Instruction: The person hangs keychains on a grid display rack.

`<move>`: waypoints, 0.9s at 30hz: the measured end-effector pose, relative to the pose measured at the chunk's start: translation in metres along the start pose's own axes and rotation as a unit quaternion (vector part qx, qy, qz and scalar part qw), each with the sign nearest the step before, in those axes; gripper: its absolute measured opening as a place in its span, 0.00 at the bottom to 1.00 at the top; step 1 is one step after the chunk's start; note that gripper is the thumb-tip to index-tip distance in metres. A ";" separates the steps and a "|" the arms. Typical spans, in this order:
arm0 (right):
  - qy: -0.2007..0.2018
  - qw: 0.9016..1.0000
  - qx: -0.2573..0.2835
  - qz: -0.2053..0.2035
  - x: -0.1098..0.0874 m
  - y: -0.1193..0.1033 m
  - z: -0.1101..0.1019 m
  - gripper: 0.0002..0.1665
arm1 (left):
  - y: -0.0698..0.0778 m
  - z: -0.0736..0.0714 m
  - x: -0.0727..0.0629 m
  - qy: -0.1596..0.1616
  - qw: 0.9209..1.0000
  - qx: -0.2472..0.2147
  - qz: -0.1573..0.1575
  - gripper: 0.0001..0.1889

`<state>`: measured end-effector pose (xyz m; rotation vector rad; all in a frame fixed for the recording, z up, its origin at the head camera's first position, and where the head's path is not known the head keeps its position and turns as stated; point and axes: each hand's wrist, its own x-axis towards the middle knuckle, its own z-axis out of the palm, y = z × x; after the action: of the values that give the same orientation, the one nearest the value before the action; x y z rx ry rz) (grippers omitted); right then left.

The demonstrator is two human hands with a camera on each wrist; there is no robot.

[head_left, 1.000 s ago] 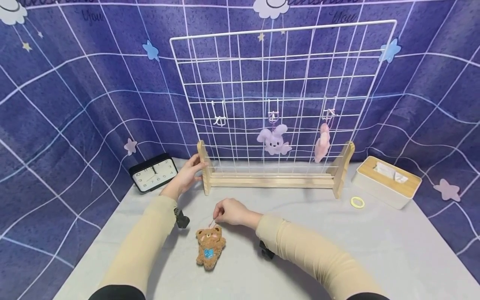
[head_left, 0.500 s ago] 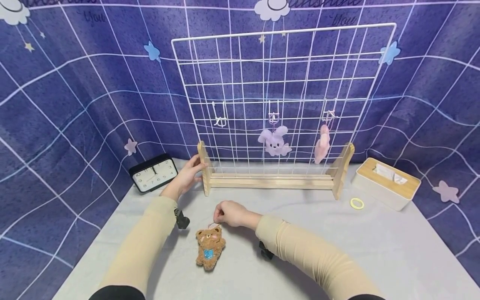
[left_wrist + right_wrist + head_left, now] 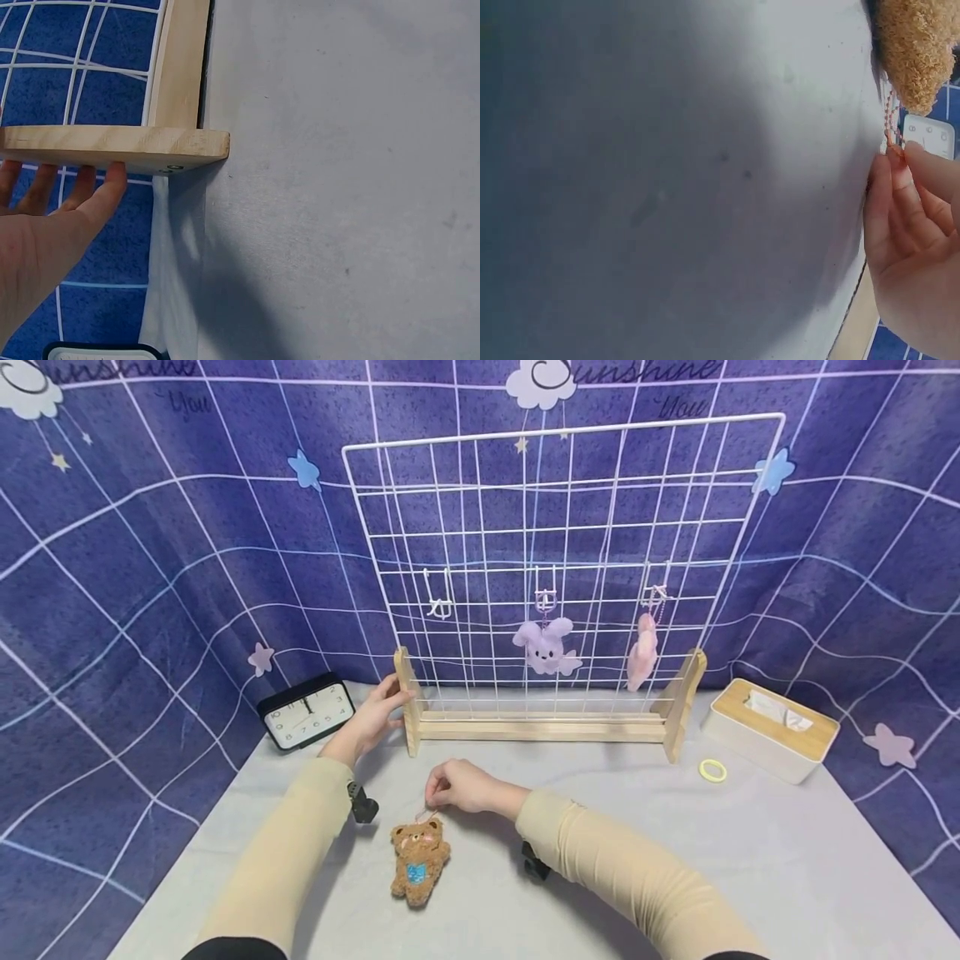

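My right hand (image 3: 463, 785) pinches the thin bead chain (image 3: 889, 112) of a brown plush bear keychain (image 3: 418, 864) between thumb and finger. The bear lies face up on the table, a blue patch on its belly. At the left end of a white wire grid rack (image 3: 480, 487), my left hand (image 3: 372, 717) holds the wooden end post (image 3: 112, 140). Several of its fingertips press the post's outer face in the left wrist view; the thumb is mostly hidden. In the right wrist view, only part of the bear's plush body shows.
On the grid, a purple bunny plush (image 3: 543, 647) and a pink plush (image 3: 642, 656) hang from hooks. A white hook (image 3: 439, 607) hangs at left. A clock (image 3: 307, 712) stands by the left hand. A yellow ring (image 3: 712, 771) and tissue box (image 3: 761, 743) are at right.
The head view has tilted up slightly, so the scene sits a little lower. My left hand stays on the post. My right hand stays at the chain, whose visible loop changes shape slightly.
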<state>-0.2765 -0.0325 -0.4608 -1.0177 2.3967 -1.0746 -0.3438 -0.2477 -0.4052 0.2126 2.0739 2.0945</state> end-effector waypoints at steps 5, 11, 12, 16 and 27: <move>0.010 0.996 0.086 -0.014 -0.001 0.000 0.000 0.04 | -0.001 0.001 0.000 -0.001 1.000 -0.001 0.002 0.36; 0.008 0.981 0.193 -0.012 -0.001 -0.004 -0.004 0.05 | -0.001 0.001 0.000 -0.003 1.000 0.005 0.001 0.36; 0.008 0.979 0.201 -0.014 -0.001 -0.006 -0.005 0.06 | -0.001 0.001 0.000 -0.004 1.000 0.007 0.002 0.35; 0.005 0.975 0.218 -0.030 -0.003 -0.014 -0.012 0.09 | 0.000 0.001 0.000 -0.004 1.000 0.010 0.004 0.35; -0.003 0.969 0.239 -0.062 -0.009 -0.031 -0.027 0.08 | -0.003 -0.001 0.002 -0.004 1.000 0.001 0.001 0.34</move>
<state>-0.2698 -0.0263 -0.4196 -0.9956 1.9374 -1.5899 -0.3457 -0.2482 -0.4086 0.2230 2.0720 2.0903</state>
